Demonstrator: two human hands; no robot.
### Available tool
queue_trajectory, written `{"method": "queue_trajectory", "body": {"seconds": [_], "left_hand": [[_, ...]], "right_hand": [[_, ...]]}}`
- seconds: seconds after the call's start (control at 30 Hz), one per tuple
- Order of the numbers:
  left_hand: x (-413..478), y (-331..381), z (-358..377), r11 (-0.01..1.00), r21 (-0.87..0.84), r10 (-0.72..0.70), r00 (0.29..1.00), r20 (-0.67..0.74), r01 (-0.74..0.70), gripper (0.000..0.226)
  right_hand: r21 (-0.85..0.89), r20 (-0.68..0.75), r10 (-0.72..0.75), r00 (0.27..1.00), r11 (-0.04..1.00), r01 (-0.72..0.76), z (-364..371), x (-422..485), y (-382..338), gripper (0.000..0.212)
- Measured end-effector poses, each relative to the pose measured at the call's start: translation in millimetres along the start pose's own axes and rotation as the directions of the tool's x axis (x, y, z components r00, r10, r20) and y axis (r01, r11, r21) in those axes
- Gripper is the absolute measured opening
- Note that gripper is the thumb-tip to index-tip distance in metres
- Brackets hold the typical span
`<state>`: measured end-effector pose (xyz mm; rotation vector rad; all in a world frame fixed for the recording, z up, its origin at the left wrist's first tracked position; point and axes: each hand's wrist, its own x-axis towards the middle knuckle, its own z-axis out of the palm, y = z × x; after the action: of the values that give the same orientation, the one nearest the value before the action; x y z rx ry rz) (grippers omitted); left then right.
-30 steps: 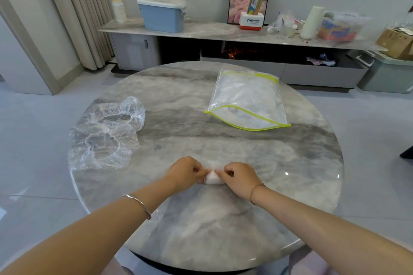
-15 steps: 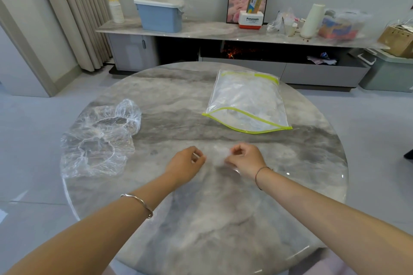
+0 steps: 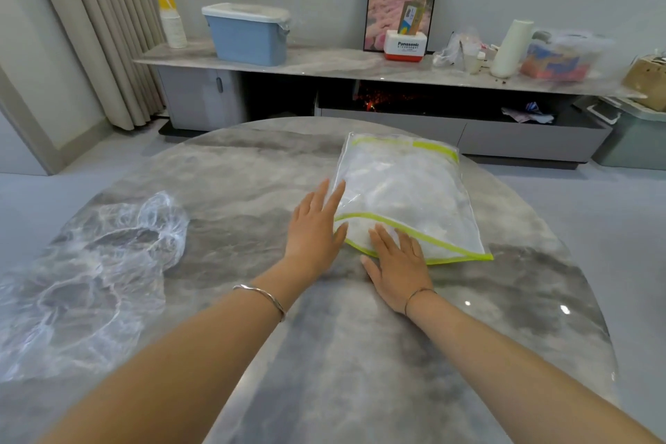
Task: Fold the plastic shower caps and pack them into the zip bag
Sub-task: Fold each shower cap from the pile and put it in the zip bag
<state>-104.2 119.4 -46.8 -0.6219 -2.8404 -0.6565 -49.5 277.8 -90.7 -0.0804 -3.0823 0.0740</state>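
Observation:
A clear zip bag [image 3: 407, 191] with green-yellow edges lies on the round marble table [image 3: 342, 371], holding crumpled folded caps. My left hand [image 3: 315, 231] is flat, fingers spread, against the bag's left edge. My right hand [image 3: 396, 263] lies flat at the bag's near mouth, its fingertips over the green lip. A whitish folded shower cap [image 3: 356, 236] shows just inside the mouth, between the two hands. Loose clear shower caps [image 3: 90, 274] lie in a pile at the table's left.
Behind the table runs a low marble-topped sideboard [image 3: 324, 65] with a blue lidded bin [image 3: 248, 34], a white and red box [image 3: 405, 45], a paper roll [image 3: 510, 47] and bags. Curtains [image 3: 90, 29] hang at the left.
Both hands moved forward from the near middle of the table to the bag's mouth, carrying the folded cap there. The fingers went from pinched to flat.

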Motion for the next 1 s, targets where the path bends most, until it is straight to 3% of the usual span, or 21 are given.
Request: {"method": "queue_trajectory", "body": {"seconds": [0.13, 0.23, 0.4, 0.53, 0.6, 0.83, 0.93, 1.0], "left_hand": [[19.5, -1.0, 10.5, 0.995, 0.088, 0.043, 0.998, -0.053, -0.039, 0.048], [24.0, -2.4, 17.1, 0.996, 0.084, 0.023, 0.998, -0.055, -0.018, 0.048], [20.0, -5.0, 12.3, 0.993, 0.118, 0.019, 1.0, -0.002, -0.018, 0.047], [-1.6, -28.7, -1.1, 0.962, 0.272, -0.062, 0.994, 0.085, 0.036, 0.061], [-16.0, -47.6, -14.4, 0.931, 0.343, -0.167, 0.981, 0.096, 0.125, 0.065], [-84.4, -120.1, -67.6, 0.748, 0.474, -0.547, 0.836, 0.047, 0.464, 0.073], [-108.1, -134.5, -75.8, 0.709, 0.388, -0.683, 0.71, 0.171, 0.589, 0.076], [-121.7, -132.5, -76.4, 0.739, 0.31, -0.672, 0.686, 0.279, 0.598, 0.075]], "right_hand": [[-0.159, -0.068, -0.131, 0.989, 0.98, 0.119, -1.8, 29.2, 10.6, 0.087], [-0.209, 0.022, -0.107, 0.994, 0.972, 0.109, -4.6, 46.7, 22.8, 0.091], [-0.22, 0.061, -0.01, 0.998, 0.975, 0.024, -8.7, 55.8, 29.4, 0.066], [-0.153, 0.013, -0.093, 0.996, 0.984, 0.094, -7.5, 32.7, 28.0, 0.113], [-0.102, -0.016, -0.117, 0.993, 0.988, 0.115, -7.3, 15.8, 26.6, 0.113], [-0.013, 0.097, -0.185, 0.978, 0.982, 0.187, -23.0, -43.3, -0.8, 0.097], [-0.012, 0.084, -0.286, 0.955, 0.958, 0.288, -35.8, -62.8, -16.2, 0.1], [-0.02, 0.076, -0.321, 0.944, 0.946, 0.323, -53.4, -75.2, -30.7, 0.083]]}}
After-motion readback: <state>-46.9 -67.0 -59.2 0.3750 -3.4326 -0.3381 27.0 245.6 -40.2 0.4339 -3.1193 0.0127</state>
